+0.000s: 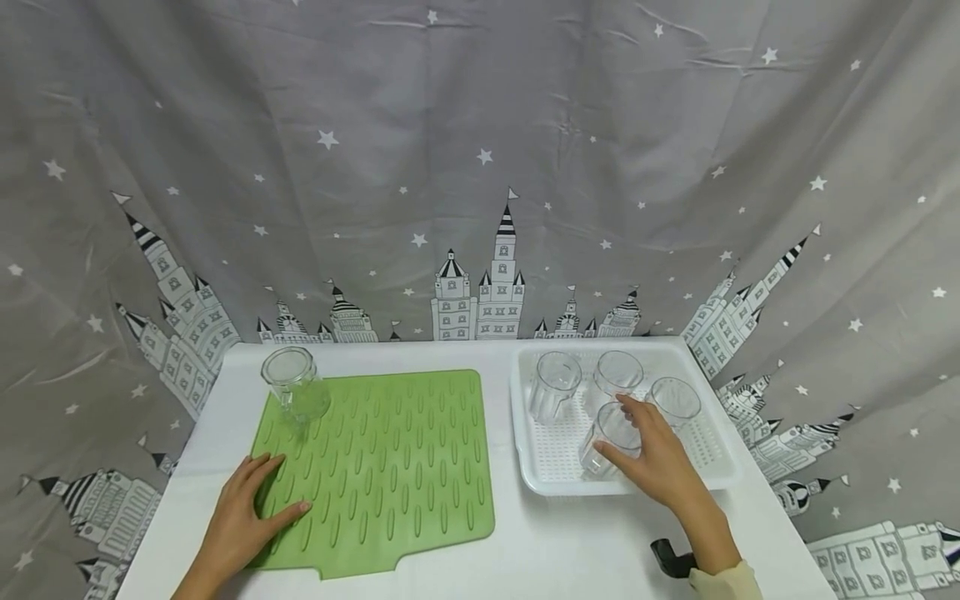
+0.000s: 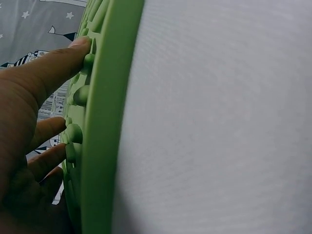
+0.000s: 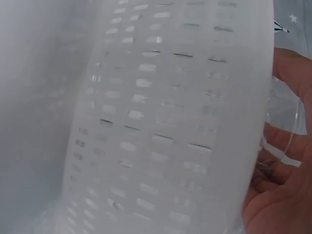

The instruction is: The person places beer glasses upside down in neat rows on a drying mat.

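Note:
In the head view, my left hand [image 1: 240, 517] rests at the left edge of a green ridged drying mat [image 1: 405, 467], thumb and fingers spread over its top. The left wrist view shows the fingertips on the ridges behind the mat's thick rim [image 2: 109, 112]. My right hand [image 1: 660, 454] holds the front glass mug [image 1: 596, 458], thumb on the near side and forefinger round the far side of its rim. This mug is within a white perforated tray [image 1: 528, 467]. In the right wrist view the tray wall [image 3: 239, 97] hides much of the mug and some fingertips.
Three more clear mugs stand in the tray: one back left [image 1: 551, 404], one back middle [image 1: 618, 367], one at the right [image 1: 678, 404]. Another glass mug [image 1: 292, 383] is at the mat's back left corner. A grey castle-print curtain [image 1: 420, 167] hangs behind the white table [image 1: 555, 550].

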A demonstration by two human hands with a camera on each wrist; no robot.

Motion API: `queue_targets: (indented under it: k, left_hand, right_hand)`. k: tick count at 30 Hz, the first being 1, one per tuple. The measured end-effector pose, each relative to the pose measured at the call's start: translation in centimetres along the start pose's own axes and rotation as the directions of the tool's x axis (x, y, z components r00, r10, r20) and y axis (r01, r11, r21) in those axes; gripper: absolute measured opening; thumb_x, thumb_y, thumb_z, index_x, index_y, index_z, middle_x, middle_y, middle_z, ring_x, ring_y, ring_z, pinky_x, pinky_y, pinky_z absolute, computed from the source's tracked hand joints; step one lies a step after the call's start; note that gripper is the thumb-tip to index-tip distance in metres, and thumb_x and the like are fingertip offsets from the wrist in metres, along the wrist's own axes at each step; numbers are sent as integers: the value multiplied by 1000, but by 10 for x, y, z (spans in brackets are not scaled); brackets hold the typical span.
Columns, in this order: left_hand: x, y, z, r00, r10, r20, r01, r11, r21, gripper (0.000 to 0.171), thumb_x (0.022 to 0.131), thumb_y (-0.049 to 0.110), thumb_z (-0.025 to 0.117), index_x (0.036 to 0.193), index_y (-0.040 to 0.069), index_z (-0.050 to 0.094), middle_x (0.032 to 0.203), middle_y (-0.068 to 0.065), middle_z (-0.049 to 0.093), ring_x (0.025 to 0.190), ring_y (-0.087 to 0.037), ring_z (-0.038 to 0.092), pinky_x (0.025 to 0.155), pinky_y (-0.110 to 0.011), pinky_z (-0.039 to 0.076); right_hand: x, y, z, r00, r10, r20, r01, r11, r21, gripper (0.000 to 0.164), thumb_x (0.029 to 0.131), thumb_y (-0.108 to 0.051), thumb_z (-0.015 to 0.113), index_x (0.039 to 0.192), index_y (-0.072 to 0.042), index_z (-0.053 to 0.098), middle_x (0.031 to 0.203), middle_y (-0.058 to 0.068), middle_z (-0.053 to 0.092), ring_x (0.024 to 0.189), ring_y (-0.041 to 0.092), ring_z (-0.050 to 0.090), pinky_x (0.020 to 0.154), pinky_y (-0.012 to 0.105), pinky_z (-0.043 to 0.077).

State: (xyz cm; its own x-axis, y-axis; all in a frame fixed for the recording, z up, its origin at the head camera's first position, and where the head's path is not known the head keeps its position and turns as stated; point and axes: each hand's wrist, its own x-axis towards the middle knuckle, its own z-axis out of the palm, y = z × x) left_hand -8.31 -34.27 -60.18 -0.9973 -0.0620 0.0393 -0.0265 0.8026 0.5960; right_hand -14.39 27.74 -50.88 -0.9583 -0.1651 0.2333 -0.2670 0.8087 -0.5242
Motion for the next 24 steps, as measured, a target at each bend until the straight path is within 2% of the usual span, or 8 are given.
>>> queue_targets:
  k: [10,16,24]
  left_hand:
    - [-1,-2,2,1000,19,-25,-18,1000,2,98,86,47,89,160,2,44,162,-38,36,155,-65,19,110,-90,25]
    - [-1,-1,2,1000,16,-15,-16,1000,-8,97,87,46,89,160,1,43,163,-38,36,156,-65,18,110,-90,26]
    - [-1,0,-1,1000,10,-7,-10,1000,-7,96,87,45,89,160,1,44,163,-38,35,156,-65,18,111,-90,25]
  right_hand:
    - [10,-11,-27,1000,-7,2,7,1000,-23,81,93,-42,86,157,-8,50,143,20,64,132,43,63,106,67,56]
    - [15,-22,-49,1000,-18,7,19,999,-33,78,92,-45,86,155,-12,54,142,17,67,125,41,67,99,64,60]
    - [18,-37,-71,996,-80,-34,78,996,-45,78,90,-42,88,155,-15,56,141,15,67,121,39,68,98,64,60]
